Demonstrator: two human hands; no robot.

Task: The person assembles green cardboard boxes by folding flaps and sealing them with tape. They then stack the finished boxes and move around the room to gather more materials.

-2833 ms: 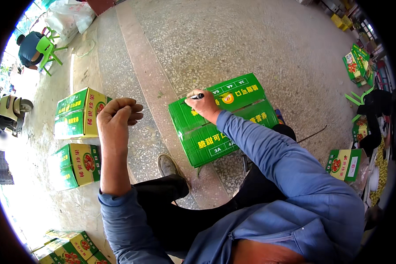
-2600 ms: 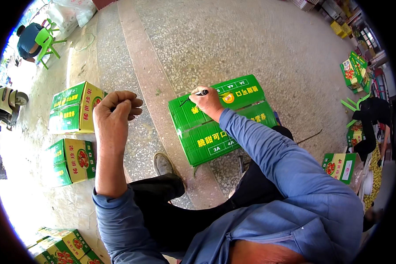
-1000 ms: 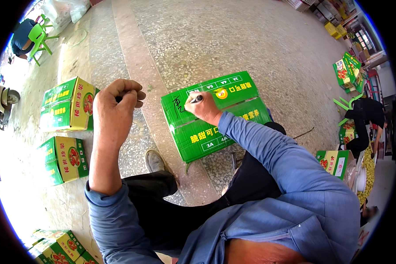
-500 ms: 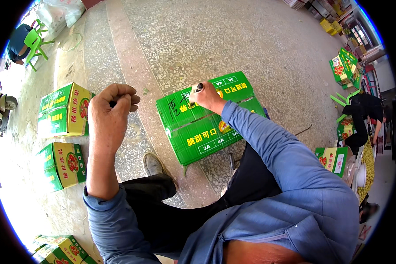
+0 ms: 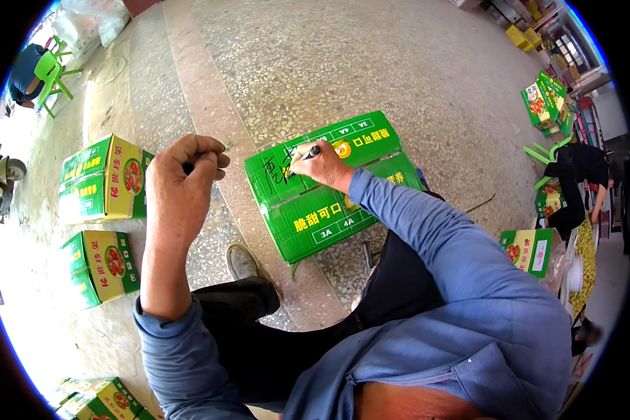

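Head view: my green carton (image 5: 329, 189) lies on the floor under my right hand (image 5: 322, 166), which pinches a black marker (image 5: 305, 155) on its top. Left hand (image 5: 182, 183) hovers fisted beside it; contents hidden. A slip could smear the strokes. Two cartons (image 5: 101, 178) beyond the left hand.

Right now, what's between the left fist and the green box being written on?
In the head view, only bare speckled floor with a reddish strip lies between the left hand and the green box. The right hand holds a marker on the box.
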